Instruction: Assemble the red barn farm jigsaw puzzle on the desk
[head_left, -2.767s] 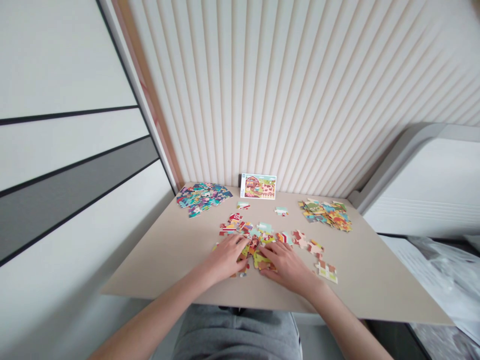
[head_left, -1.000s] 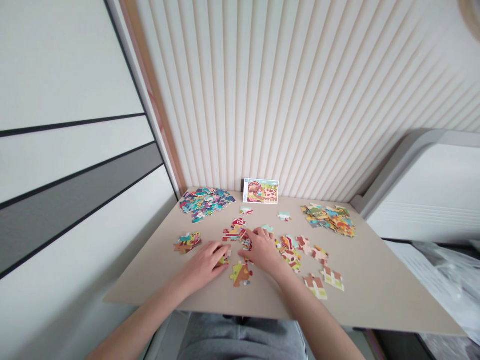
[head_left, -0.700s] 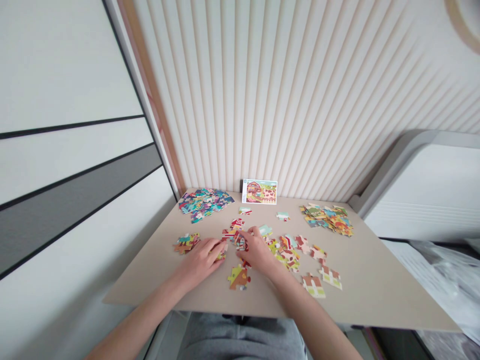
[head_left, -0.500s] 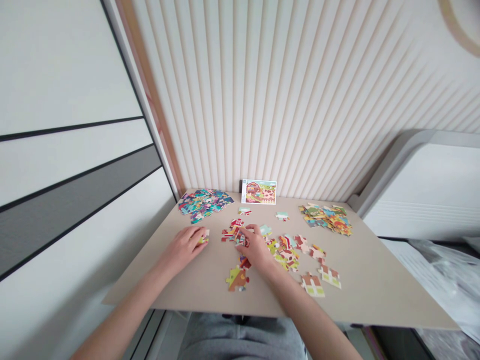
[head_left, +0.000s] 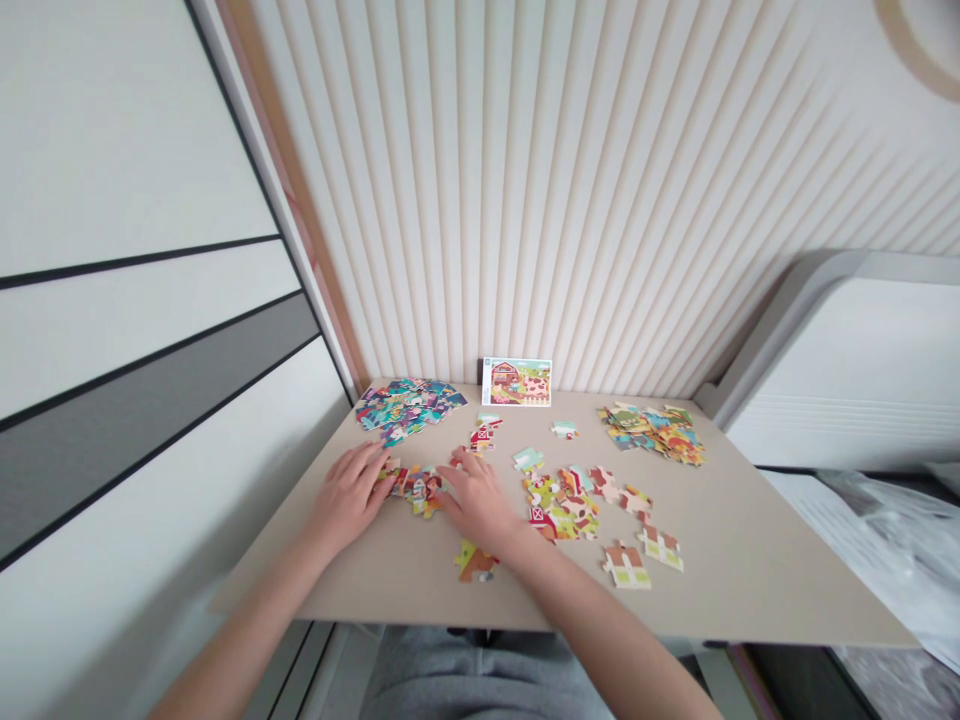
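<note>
Short rows of joined puzzle pieces (head_left: 426,486) with a cartoon figure lie on the table between my hands. My left hand (head_left: 349,497) is closed over the left end of this row, thumb and fingertips at a puzzle piece (head_left: 390,468). At its right end, my right hand (head_left: 480,502) lies low with fingers spread, the thumb touching the row's edge and a red bit showing by the fingertips. Below my right wrist is a green and brown piece (head_left: 474,562), partly covered. Red barn pieces (head_left: 484,434) sit just beyond the right fingertips.
A farm picture card (head_left: 517,382) leans against the ribbed wall. Piles of purple-blue pieces (head_left: 412,404) and yellow-orange pieces (head_left: 656,434) stand at the back corners. Loose cow and fence pieces (head_left: 627,566) lie to the right, near a heap of farm pieces (head_left: 564,505).
My right hand has moved left with the figure piece, which now lies in the row by my left hand. The red barn piece sits farther back, beneath the roof piece.
</note>
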